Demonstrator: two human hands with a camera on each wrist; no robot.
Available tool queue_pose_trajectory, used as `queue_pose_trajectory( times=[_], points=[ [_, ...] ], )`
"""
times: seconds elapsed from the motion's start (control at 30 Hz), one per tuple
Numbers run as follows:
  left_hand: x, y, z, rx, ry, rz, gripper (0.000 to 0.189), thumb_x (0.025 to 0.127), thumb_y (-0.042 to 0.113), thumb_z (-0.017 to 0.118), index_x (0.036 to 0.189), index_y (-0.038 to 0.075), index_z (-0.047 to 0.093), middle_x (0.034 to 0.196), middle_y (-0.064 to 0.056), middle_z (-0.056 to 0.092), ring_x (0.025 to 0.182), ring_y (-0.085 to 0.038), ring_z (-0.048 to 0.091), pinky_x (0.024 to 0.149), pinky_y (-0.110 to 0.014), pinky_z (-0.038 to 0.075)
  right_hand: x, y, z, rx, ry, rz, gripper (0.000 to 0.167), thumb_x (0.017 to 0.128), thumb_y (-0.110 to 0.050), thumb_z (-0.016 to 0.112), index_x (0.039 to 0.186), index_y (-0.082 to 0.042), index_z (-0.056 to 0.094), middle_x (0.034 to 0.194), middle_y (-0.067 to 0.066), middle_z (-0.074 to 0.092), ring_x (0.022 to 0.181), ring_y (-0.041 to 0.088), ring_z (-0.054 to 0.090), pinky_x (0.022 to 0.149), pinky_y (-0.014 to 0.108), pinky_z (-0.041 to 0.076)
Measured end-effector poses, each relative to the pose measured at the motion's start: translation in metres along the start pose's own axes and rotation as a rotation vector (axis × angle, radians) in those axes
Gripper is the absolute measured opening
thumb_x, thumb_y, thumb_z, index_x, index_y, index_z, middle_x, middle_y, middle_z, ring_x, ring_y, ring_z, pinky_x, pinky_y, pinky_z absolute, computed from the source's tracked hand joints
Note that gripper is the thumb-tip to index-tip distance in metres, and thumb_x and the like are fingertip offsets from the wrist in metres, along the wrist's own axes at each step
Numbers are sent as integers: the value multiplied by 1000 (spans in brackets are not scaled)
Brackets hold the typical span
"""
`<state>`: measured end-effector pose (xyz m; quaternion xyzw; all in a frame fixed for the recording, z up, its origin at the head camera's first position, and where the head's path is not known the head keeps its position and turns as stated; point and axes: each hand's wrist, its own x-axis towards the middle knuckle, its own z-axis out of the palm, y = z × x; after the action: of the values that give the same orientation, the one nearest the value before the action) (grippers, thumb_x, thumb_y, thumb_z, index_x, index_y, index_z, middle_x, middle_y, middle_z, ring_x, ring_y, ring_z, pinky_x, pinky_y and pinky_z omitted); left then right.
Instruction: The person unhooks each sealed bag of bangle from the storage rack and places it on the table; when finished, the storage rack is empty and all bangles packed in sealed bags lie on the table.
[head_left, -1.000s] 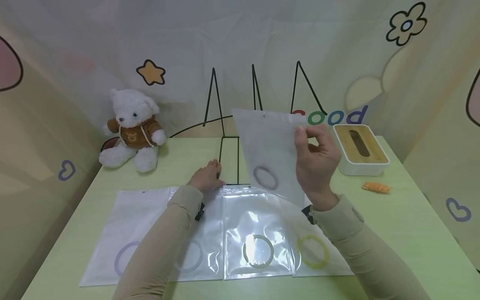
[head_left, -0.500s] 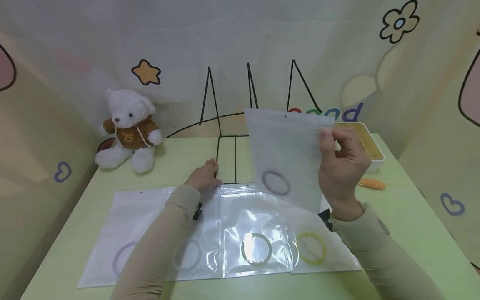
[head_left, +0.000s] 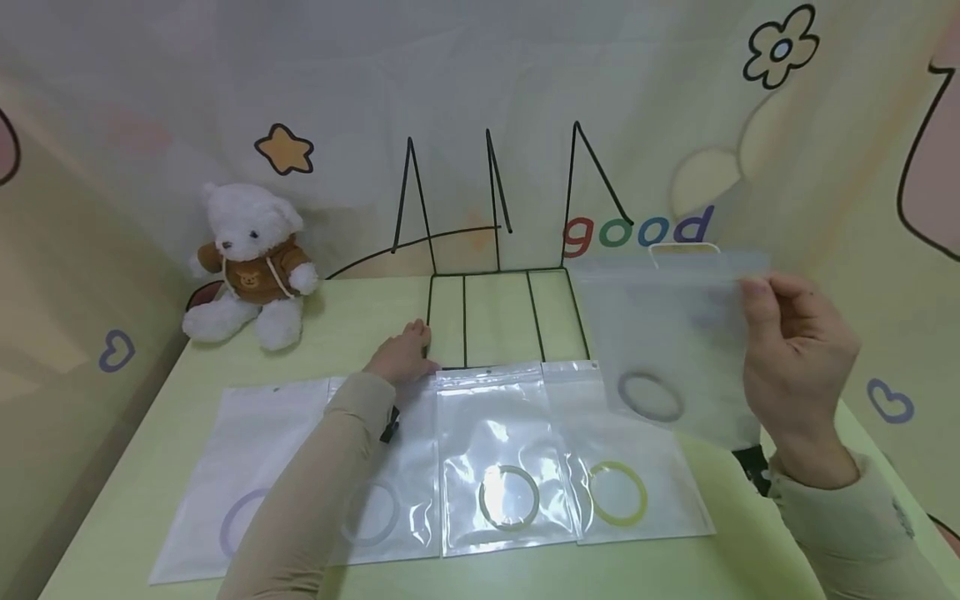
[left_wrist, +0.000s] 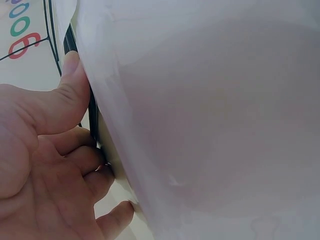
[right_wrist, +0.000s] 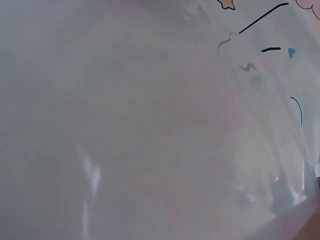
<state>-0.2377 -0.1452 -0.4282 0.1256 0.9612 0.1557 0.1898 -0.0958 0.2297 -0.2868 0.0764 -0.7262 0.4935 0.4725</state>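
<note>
In the head view my right hand [head_left: 802, 358] pinches the upper right edge of a translucent zip bag [head_left: 682, 325], held up above the table at the right. A dark grey ring [head_left: 656, 417] shows low in this bag. Behind the row of bags, my left hand [head_left: 401, 354] rests on the table with relaxed fingers, its thumb close to the bags' top edges. The row has a white bag [head_left: 281, 433] with a purple ring, one partly under my left sleeve, a shiny bag [head_left: 491, 429] with a green ring, and a bag [head_left: 573, 400] with a yellow ring [head_left: 642, 496].
A white teddy bear [head_left: 255, 225] in a brown hoodie sits at the back left. The held bag covers most of a white tissue box [head_left: 682, 247] at the back right. A printed curtain [head_left: 345, 92] stands behind the table [head_left: 360, 308].
My right hand has carried the bag with the dark grey ring to the right, away from over the row. It now covers the tissue box. My left hand stays in place.
</note>
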Motion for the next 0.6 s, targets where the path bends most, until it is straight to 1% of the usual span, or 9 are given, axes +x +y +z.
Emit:
queue_pose_trajectory(
  times=[0.07,0.17,0.23,0.3,0.33,0.4,0.47,0.53,0.6],
  points=[
    [0,0,0,-5,-3,-3,75,97,30,59,153,-1,19,159,-21,7,146,-35,7,116,-50,14,-2,0,-13,-14,-18,40,21,91,-4,66,94,17,66,82,-9,66,62,3,52,59,11,41],
    [0,0,1,-4,-2,-4,75,98,30,59,153,0,19,159,-21,7,146,-35,7,116,-50,14,-8,1,-31,-117,-63,124,18,92,-6,65,95,12,68,82,-12,65,63,2,55,58,9,42],
    [0,0,2,-6,-1,-5,75,98,30,59,153,-1,19,159,-21,7,146,-36,7,116,-51,14,-10,4,-41,-207,-87,186,16,93,-10,66,96,5,70,79,-16,64,60,1,53,56,9,41],
    [0,-1,2,-9,0,-5,75,97,30,59,153,-1,19,159,-22,8,146,-37,8,116,-51,14,-10,8,-51,-314,-117,268,15,94,-17,66,97,-4,72,76,-21,62,59,-1,53,54,7,41],
    [0,-1,2,-9,1,-6,75,97,30,60,153,-1,19,159,-22,8,146,-37,9,116,-51,15,-10,11,-55,-349,-135,310,14,94,-21,65,97,-8,71,73,-21,60,59,-1,52,53,8,40],
    [0,-1,2,-9,3,-6,75,97,31,60,153,-1,19,159,-22,8,146,-37,9,115,-52,15,-8,18,-64,-406,-182,399,13,95,-27,64,97,-16,70,69,-21,58,58,1,49,50,10,39],
    [-1,0,2,-5,7,-4,75,98,30,59,153,-1,20,159,-22,8,146,-38,9,115,-52,15,-5,27,-71,-447,-237,464,17,96,-33,61,98,-19,68,67,-18,57,58,3,48,48,13,39],
    [-1,0,1,-5,8,-3,74,98,30,59,153,-1,20,159,-22,8,146,-37,9,115,-52,15,-2,37,-77,-475,-290,503,20,97,-39,57,98,-21,66,65,-16,55,59,6,46,46,19,38],
    [-2,1,1,-5,8,0,74,98,30,59,152,-1,21,159,-22,8,146,-37,9,115,-52,15,2,48,-82,-487,-337,522,25,97,-42,54,99,-20,65,65,-16,55,60,6,46,46,21,38]
  ],
)
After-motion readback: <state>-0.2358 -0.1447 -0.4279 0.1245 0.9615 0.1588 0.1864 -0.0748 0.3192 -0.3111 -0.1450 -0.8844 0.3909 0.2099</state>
